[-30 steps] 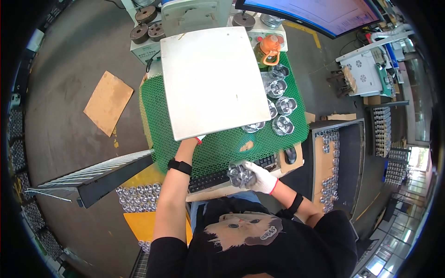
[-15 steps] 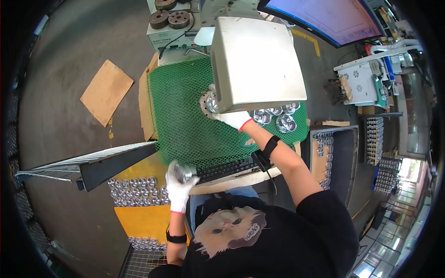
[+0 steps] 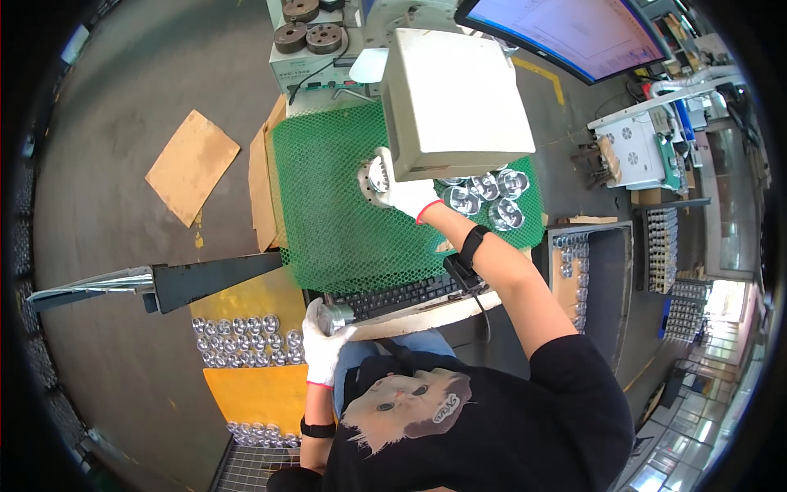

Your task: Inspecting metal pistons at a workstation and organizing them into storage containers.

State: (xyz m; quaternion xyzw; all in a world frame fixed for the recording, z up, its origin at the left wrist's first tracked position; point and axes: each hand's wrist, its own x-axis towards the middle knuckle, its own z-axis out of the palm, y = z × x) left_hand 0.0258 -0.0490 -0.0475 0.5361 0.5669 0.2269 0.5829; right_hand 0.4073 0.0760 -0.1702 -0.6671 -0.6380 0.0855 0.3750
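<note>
Both hands barely shifted: right hand (image 3: 407, 193) stayed clamped on a metal part (image 3: 371, 179) over the green mesh mat (image 3: 328, 205); left hand (image 3: 322, 344) gripped another metal piece (image 3: 337, 315) at the worktop's front edge.

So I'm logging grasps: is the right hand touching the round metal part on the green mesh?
Touching. The head view shows the gloved right hand with its fingers wrapped around the edge of the round metal part above the green mesh.
</note>
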